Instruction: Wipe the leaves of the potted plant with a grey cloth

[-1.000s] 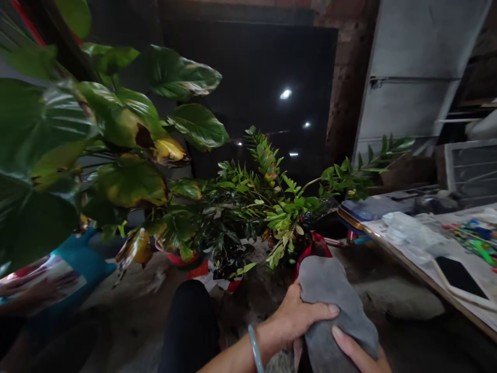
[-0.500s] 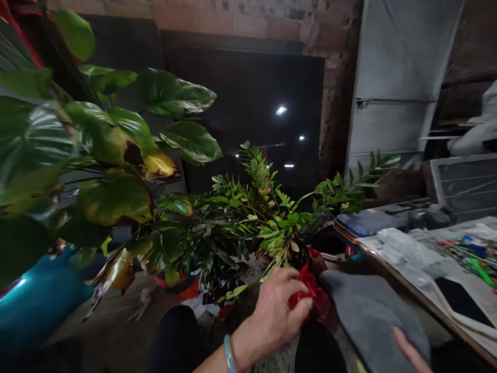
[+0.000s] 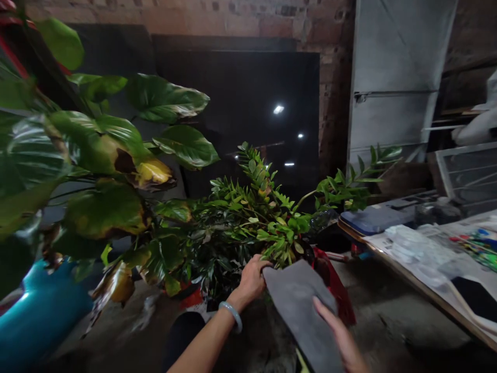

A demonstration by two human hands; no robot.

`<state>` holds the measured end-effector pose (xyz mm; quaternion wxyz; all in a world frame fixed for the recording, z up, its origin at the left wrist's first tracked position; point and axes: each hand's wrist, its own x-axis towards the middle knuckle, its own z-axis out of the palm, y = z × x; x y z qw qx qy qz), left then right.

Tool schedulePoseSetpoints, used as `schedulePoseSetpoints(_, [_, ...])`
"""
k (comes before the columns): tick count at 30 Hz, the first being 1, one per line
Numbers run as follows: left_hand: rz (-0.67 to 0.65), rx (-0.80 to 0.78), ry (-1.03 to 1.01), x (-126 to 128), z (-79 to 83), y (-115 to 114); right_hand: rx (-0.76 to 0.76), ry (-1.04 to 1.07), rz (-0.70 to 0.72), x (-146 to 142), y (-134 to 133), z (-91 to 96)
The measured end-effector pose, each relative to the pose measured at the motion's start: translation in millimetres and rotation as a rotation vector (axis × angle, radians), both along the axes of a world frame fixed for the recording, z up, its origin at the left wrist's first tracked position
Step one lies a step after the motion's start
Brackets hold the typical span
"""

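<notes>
My right hand (image 3: 337, 329) grips a flat grey sheet-like piece (image 3: 301, 295), thumb on its upper face and the other fingers hidden beneath. The sheet slants toward the base of a leafy green plant (image 3: 281, 235). My left hand (image 3: 251, 280), with a pale bangle (image 3: 232, 314) at the wrist, is at the foot of that plant, beside the sheet's far left corner. Its fingers curl over something hidden among the leaves. Red wrapping (image 3: 334, 285) shows behind the sheet, to its right.
Large leaves, some browned (image 3: 103, 207), fill the left side above a glossy teal object (image 3: 50, 316). At right stands a table (image 3: 423, 300) with plastic bags (image 3: 421, 251), a dark phone-like slab (image 3: 476, 298) and colourful small items. Dark panels (image 3: 252, 114) lean on a brick wall.
My left hand has left the red wrapping and moved left and away from me to the plant's base. My right hand has brought the grey sheet leftward, in front of the red wrapping.
</notes>
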<state>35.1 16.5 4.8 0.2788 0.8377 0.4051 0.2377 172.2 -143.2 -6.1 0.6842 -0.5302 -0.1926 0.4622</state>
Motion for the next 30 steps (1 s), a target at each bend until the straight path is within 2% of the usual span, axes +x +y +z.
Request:
schedulePoseSetpoints(1, [0.029, 0.008, -0.002, -2.4, -2.6, 0.5, -0.03, 0.043, -0.041, 10.1, -9.5, -2.1])
schedulePoseSetpoints(3, [0.093, 0.048, -0.018, -3.0, -6.1, 0.2, -0.044, 0.15, -0.184, 39.0, -17.7, 7.6])
schedulePoseSetpoints(5, [0.135, 0.099, -0.049, 0.5, -9.0, -1.3, 0.071, 0.177, -0.366, 64.9, -8.1, 28.9])
schedulePoseSetpoints(7, [0.155, 0.128, -0.089, 4.5, -12.5, -2.8, 0.181, 0.207, -0.456, 72.8, 14.7, 47.5])
schedulePoseSetpoints(9, [0.159, 0.13, -0.128, 4.9, -16.4, -2.7, 0.173, 0.278, -0.425, 57.0, 38.7, 50.9])
schedulePoseSetpoints(12, [0.168, 0.114, -0.147, -6.7, -23.5, 1.9, 0.0, 0.298, -0.179, 6.9, 51.3, 24.3])
schedulePoseSetpoints(14, [0.172, 0.09, -0.141, -21.2, -30.0, 6.9, -0.048, 0.226, -0.038, -18.2, 39.6, -0.5])
schedulePoseSetpoints(15, [0.174, 0.077, -0.135, -29.1, -34.0, 9.3, -0.058, 0.209, -0.028, -22.0, 30.3, -9.9])
schedulePoseSetpoints(17, [0.164, 0.054, -0.121, -43.4, -43.1, 12.3, -0.065, 0.222, -0.116, -9.2, 13.1, -15.8])
schedulePoseSetpoints(19, [0.148, 0.035, -0.102, -53.2, -52.7, 12.2, -0.053, 0.243, -0.258, 21.8, 8.6, -3.5])
schedulePoseSetpoints(22, [0.139, 0.001, -0.062, -59.1, -65.2, 7.8, 0.053, 0.296, -0.432, 56.7, 33.3, 28.9])
schedulePoseSetpoints(24, [0.145, -0.02, -0.03, -60.3, -72.2, 4.3, 0.086, 0.38, -0.457, 49.0, 57.1, 39.3])
schedulePoseSetpoints(25, [0.137, -0.034, -0.013, -61.1, -75.7, 2.8, 0.055, 0.427, -0.421, 35.5, 65.9, 37.3])
schedulePoseSetpoints(27, [0.099, -0.061, 0.014, -63.5, -83.4, 1.0, -0.072, 0.479, -0.265, -0.9, 71.0, 18.9])
schedulePoseSetpoints(29, [0.027, -0.081, 0.03, -66.6, -92.8, 0.3, -0.177, 0.444, -0.081, -32.0, 57.5, -10.3])
schedulePoseSetpoints(30, [-0.004, -0.092, 0.035, -67.8, -98.0, 0.2, -0.183, 0.418, -0.065, -39.5, 45.2, -24.1])
